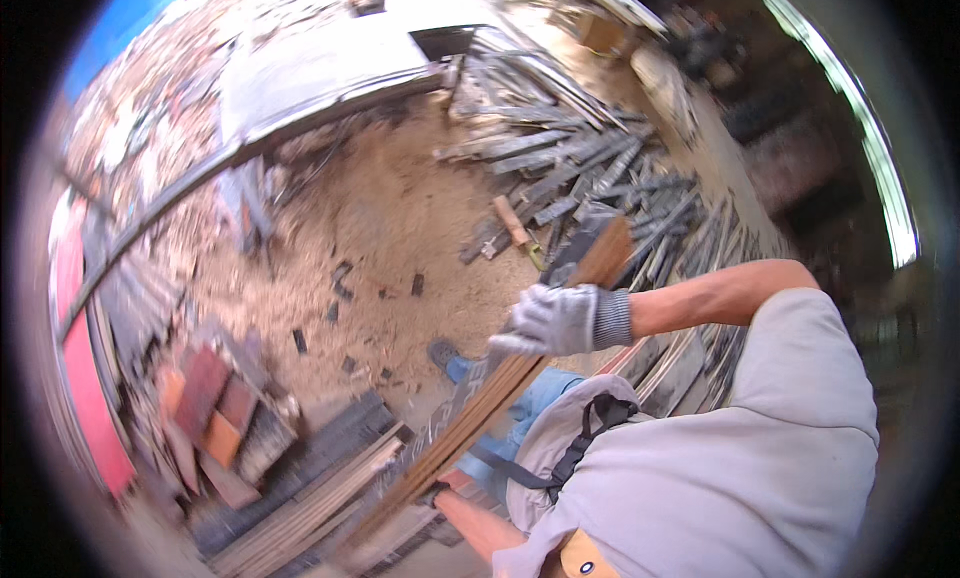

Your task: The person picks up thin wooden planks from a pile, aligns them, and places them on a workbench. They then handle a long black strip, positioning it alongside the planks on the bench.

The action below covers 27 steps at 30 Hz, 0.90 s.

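A bundle of long wooden boards (pixel 480 413), dark on the upper face and brown along the edges, runs diagonally in front of my body. My right hand (pixel 555 319), in a light grey knitted glove, lies over the upper part of the boards with its fingers curled round them. Lower down, my left hand (pixel 435 494) in a dark glove is at the underside of the same bundle, partly hidden by it. Beyond the upper end of the boards, an orange-pink piece (pixel 511 219) with a yellow-green handle-like part lies by the scrap wood.
A heap of grey lumber offcuts (pixel 570 158) lies ahead to the right. Dark boards (pixel 315 458) and a pile of reddish blocks (pixel 214 405) sit at lower left. Small dark scraps (pixel 342 278) dot the sandy ground (pixel 390 195). A long rail (pixel 187 180) crosses at upper left.
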Tool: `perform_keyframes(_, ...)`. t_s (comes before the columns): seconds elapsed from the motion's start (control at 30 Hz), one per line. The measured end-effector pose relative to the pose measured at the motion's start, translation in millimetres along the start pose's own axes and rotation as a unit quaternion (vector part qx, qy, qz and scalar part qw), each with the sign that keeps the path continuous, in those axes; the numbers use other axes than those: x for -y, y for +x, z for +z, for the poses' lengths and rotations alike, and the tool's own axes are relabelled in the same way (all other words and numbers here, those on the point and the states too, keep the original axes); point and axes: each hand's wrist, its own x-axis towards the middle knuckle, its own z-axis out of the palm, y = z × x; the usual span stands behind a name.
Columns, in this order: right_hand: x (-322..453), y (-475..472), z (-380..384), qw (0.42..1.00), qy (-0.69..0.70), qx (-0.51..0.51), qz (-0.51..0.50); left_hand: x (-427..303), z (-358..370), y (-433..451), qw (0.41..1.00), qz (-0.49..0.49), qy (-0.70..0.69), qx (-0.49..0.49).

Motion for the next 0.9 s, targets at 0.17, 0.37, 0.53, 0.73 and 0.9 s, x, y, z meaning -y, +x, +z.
perform_keyframes(0.17, -96.4, -17.4, 24.4, 0.998, 0.037, -0.039, 0.027, 11.8, 133.6, 3.7, 0.992, -0.021, 0.095, 0.084)
perform_keyframes(0.37, -178.1, -3.6, 39.4, 0.992, 0.088, -0.077, 0.048, -4.4, 271.4, -10.6, 0.971, -0.023, 0.195, 0.135)
perform_keyframes(0.53, -221.1, 35.2, 41.2, 0.97, 0.028, -0.233, 0.07, -25.9, 358.0, -6.9, 0.955, -0.016, 0.24, 0.171)
perform_keyframes(0.73, -257.6, 121.0, 46.0, 0.966, 0.092, -0.178, 0.166, -67.5, 434.5, 33.5, 0.936, -0.002, 0.283, 0.207)
perform_keyframes(0.9, -317.2, 152.2, 41.9, 0.918, 0.132, -0.24, 0.288, -106.0, 498.5, 66.5, 0.931, 0.005, 0.284, 0.23)
